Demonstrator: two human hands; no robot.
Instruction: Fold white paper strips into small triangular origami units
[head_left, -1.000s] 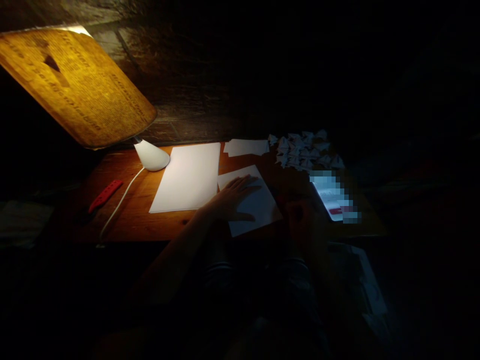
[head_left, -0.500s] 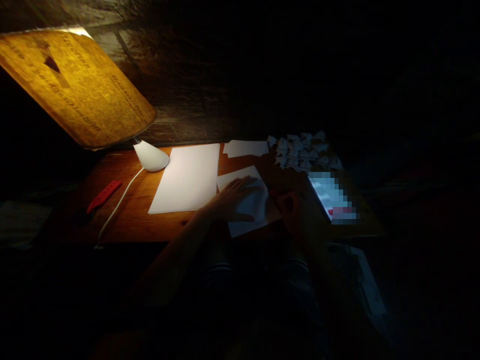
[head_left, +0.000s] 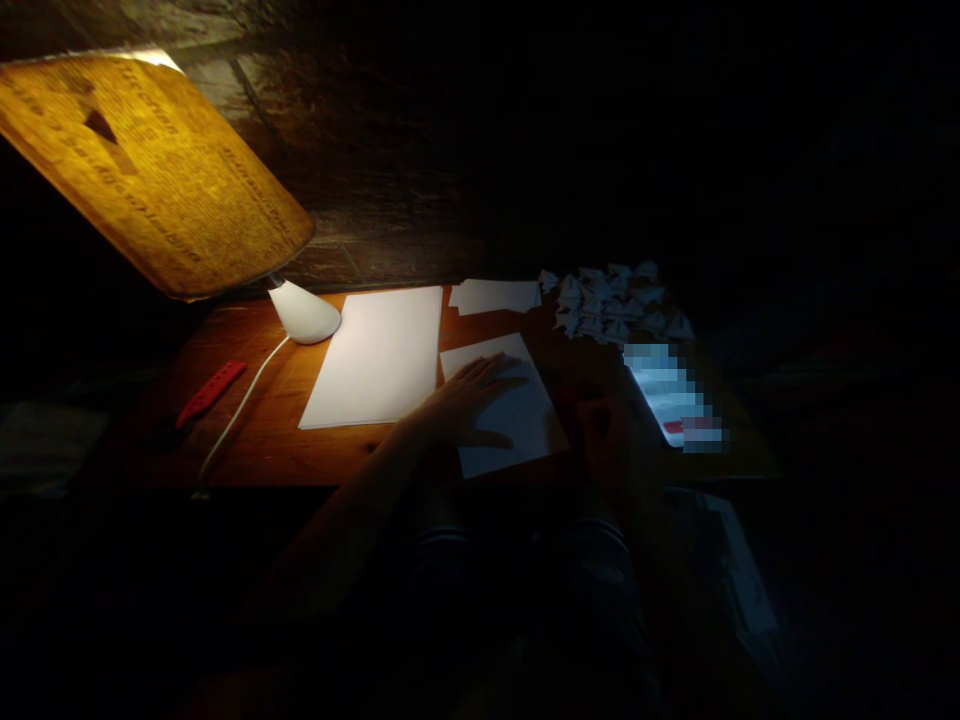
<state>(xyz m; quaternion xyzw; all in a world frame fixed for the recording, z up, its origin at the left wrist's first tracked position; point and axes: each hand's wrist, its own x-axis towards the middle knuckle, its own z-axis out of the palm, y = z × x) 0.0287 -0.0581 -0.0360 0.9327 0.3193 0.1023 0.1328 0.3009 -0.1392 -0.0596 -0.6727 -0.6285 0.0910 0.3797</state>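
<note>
A white sheet of paper (head_left: 499, 455) lies flat at a slant near the table's front edge. My left hand (head_left: 476, 405) rests on it with fingers spread. Just right of the sheet, in deep shadow, my right hand (head_left: 604, 430) looks curled, apart from the paper. Whatever it may hold is hidden by the dark. Left of the slanted sheet is a stack of white paper (head_left: 379, 350), partly under my left forearm. Smaller paper pieces (head_left: 495, 296) lie behind.
A lamp (head_left: 304, 315) lights the wooden table (head_left: 255, 440) from the left, its white cord (head_left: 240, 410) running off the front edge. A red-handled tool (head_left: 214, 390) lies beside it. Several folded paper pieces (head_left: 615, 300) sit at the back right, behind a glowing phone (head_left: 671, 395).
My right hand has moved right, away from the sheet's right edge, and the sheet now lies flatter. My left hand stays on the paper, its fingers spread a little wider.
</note>
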